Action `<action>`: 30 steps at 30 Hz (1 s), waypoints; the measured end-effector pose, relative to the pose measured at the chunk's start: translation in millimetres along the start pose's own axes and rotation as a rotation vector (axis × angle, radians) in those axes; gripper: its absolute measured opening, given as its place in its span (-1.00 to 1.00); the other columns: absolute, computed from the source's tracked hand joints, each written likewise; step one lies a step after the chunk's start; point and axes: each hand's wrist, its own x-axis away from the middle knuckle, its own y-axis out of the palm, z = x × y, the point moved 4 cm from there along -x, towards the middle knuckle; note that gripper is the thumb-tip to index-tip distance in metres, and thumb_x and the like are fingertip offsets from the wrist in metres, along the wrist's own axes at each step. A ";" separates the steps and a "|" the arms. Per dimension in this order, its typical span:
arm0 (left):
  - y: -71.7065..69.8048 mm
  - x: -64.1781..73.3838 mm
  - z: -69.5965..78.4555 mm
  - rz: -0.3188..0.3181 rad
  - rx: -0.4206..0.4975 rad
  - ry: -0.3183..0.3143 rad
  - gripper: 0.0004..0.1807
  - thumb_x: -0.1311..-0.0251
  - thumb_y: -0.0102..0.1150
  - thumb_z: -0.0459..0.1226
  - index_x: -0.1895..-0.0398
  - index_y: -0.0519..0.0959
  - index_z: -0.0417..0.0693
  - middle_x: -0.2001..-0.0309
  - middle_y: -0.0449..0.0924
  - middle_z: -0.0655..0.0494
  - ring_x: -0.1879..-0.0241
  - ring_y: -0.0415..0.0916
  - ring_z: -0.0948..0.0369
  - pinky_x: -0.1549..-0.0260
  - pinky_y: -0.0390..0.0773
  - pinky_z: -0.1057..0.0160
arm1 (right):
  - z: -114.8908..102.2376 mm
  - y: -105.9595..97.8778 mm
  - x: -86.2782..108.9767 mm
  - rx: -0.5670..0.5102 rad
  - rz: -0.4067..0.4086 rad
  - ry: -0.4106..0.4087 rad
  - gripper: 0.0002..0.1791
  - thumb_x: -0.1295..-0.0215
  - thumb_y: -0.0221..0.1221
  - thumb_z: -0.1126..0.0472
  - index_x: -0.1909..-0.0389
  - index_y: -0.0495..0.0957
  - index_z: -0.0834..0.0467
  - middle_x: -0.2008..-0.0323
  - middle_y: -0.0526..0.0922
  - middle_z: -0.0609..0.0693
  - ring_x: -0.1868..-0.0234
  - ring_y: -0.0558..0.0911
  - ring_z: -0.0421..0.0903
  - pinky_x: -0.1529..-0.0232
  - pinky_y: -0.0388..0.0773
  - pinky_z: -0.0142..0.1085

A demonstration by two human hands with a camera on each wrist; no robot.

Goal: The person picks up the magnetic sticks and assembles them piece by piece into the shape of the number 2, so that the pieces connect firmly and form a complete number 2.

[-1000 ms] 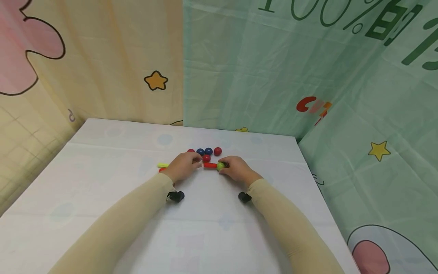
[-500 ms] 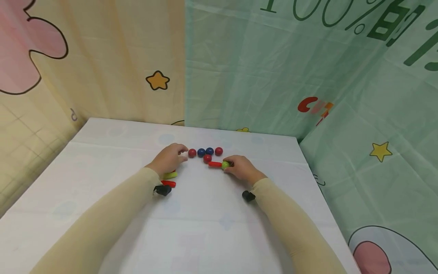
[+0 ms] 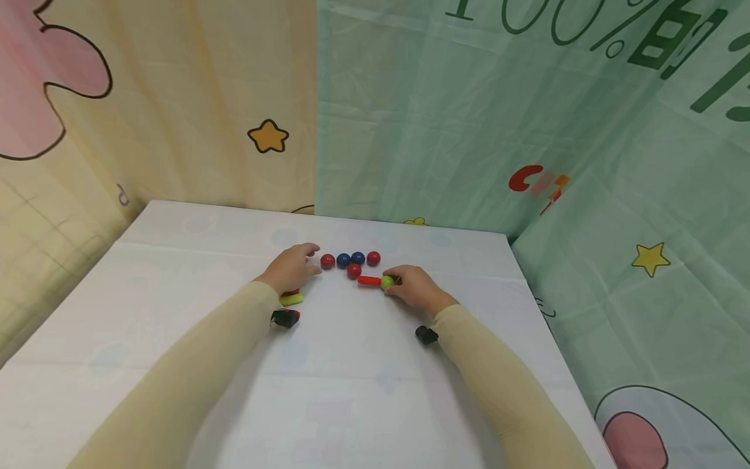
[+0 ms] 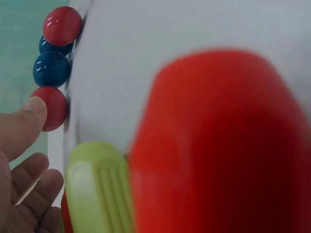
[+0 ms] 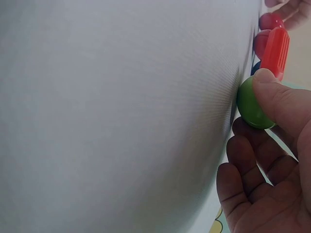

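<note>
Head view: location and hold of the green ball (image 3: 387, 283)?

Resting on the white table (image 3: 351, 404) or just above it; too fine to judge. Clamped between thumb and fingertips of the right hand (image 3: 418, 288). Directly left of the green ball: the red stick (image 3: 369, 281), end toward it. Seated in a hole or merely touching: not possible to tell.

State of the left hand (image 3: 288, 267)?

Well left of the green ball, with digits apart and nothing gripped. Just beside the end red ball (image 3: 327, 261); contact uncertain. Also well left of the green ball: the yellow-green stick (image 3: 291, 299), partly hidden.

Neighbouring parts?

Beyond the green ball and to its left: two blue balls (image 3: 344, 260) in the row, plus the near red ball (image 3: 354, 271), close to the stick's free end.

Handling properties?

By judgement: light, hard, unlikely to break. Glossy and round, therefore probably slippery and prone to roll if released. Grip across the widest part, with thumb opposite fingertips, leaving the stick side exposed. Hold the red stick by the grooved flanks; expect stiffness.
</note>
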 end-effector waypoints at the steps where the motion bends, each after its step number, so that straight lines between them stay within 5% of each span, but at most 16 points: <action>1: 0.9 -1.7 0.5 0.000 0.004 -0.001 -0.35 -0.47 0.25 -0.13 -0.54 0.35 -0.08 -0.45 0.47 -0.17 -0.46 0.38 -0.18 -0.49 0.29 -0.24 | 0.0 0.1 0.0 -0.002 0.001 0.001 -0.44 -0.41 0.38 0.11 -0.39 0.57 0.06 -0.23 0.65 0.03 -0.19 0.55 0.01 -0.40 0.52 -0.05; 30: 14.6 -15.7 12.4 0.000 -0.032 -0.034 -0.47 -0.49 0.23 -0.18 -0.46 0.45 -0.05 -0.36 0.55 -0.12 -0.40 0.44 -0.12 -0.48 0.32 -0.21 | 0.4 0.3 -0.9 -0.012 -0.011 0.034 -0.44 -0.40 0.39 0.10 -0.40 0.57 0.03 -0.18 0.66 0.00 -0.14 0.56 -0.01 -0.35 0.56 -0.10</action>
